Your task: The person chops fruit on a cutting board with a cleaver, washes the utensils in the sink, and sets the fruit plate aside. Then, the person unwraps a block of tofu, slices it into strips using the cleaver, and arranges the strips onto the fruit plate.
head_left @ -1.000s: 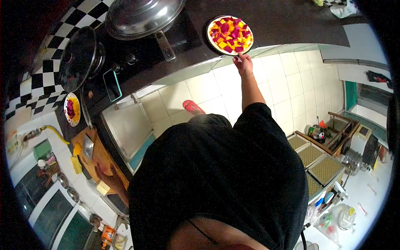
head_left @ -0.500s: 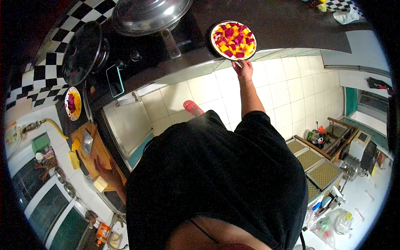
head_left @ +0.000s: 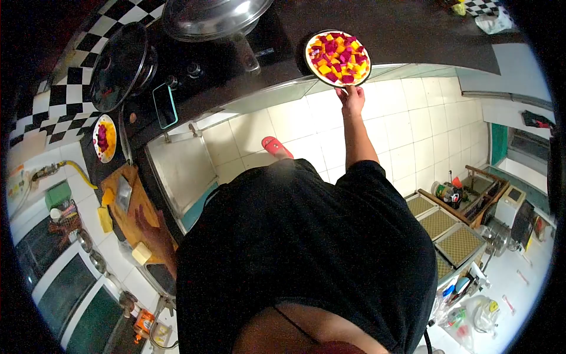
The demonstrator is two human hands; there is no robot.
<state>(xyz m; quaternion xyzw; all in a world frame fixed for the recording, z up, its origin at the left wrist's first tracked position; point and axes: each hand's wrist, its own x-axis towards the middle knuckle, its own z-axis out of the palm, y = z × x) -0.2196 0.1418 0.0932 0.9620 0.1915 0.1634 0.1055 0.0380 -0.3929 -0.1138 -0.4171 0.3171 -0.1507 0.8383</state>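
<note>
My right hand (head_left: pixel 352 100) is closed on the near rim of a round plate (head_left: pixel 315 74) full of diced purple and yellow-orange pieces (head_left: pixel 337 57). The plate is at the front edge of the dark counter, its near side jutting past the edge; I cannot tell whether it rests there. Dim in the lower left, my left hand (head_left: pixel 152 229) hangs over the wooden cutting board (head_left: pixel 131 212) with its fingers loosely apart and nothing seen in them. A cleaver (head_left: pixel 123 194) lies on that board, close to the left hand.
A lidded pan (head_left: pixel 215 20) and a dark wok (head_left: pixel 118 71) stand on the stove. A phone (head_left: pixel 165 106) lies near the counter edge. Left of it sits a spotted plate (head_left: pixel 105 154) of purple and yellow food. Yellow sponge (head_left: pixel 105 219) and butter-coloured block (head_left: pixel 141 253) are near the board.
The plate of diced pieces and my right hand have shifted slightly right in view. My left hand shows a little more clearly over the board. The whole view has moved slightly.
</note>
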